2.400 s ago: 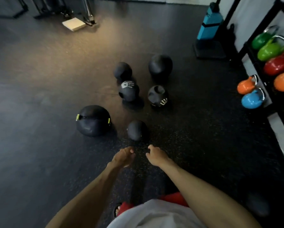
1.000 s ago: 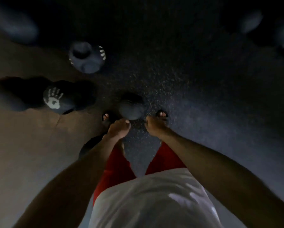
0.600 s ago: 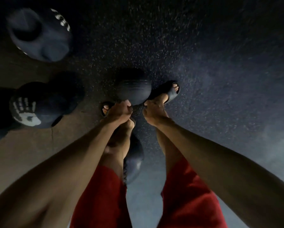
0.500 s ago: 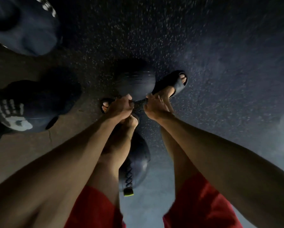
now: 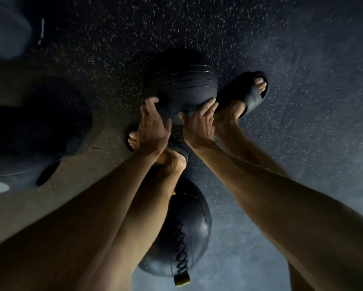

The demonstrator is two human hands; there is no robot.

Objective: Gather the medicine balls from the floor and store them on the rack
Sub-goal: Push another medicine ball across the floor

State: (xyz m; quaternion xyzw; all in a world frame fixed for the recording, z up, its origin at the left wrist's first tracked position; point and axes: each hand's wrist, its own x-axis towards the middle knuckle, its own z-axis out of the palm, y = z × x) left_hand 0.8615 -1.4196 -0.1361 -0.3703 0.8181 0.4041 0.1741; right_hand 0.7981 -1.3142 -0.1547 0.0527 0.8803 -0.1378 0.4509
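Left hand [image 5: 153,127]: on the near left flank of the ribbed ball [image 5: 184,85], fingers spread and curled against its surface.
Right hand [image 5: 199,124]: on the near right flank of the same ball, fingers curled up round its lower edge. The two hands sit apart with the ball clamped between them; both arms reach straight down from the camera.
Ribbed ball: black, round, thin parallel grooves across its top. It is low down at the floor [image 5: 302,59], between the two feet. Whether it rests on the floor or is just clear of it cannot be told.
Right sandal [image 5: 245,95]: black open-toe slide, just beside the ball's right side, toes showing, angled outward.
Left foot [image 5: 132,140]: in a like sandal, largely hidden behind the left hand and wrist; only the toes and the front rim show.
Laced ball [image 5: 186,232]: larger, dark, smooth panels, a zigzag lacing seam down its face and a yellow tab [image 5: 181,280] at its lower end. It lies on the floor behind the feet, between the legs, partly covered by the left leg.
Printed ball [image 5: 25,148]: dark, at the left edge, well apart from the hands, with a white mark at its lower left cut off by the frame.
Blurred ball [image 5: 4,28]: top left corner, pale grey-blue, too smeared to detail.
Floor: dark rubber with pale flecks, a warmer brown lit patch on the left
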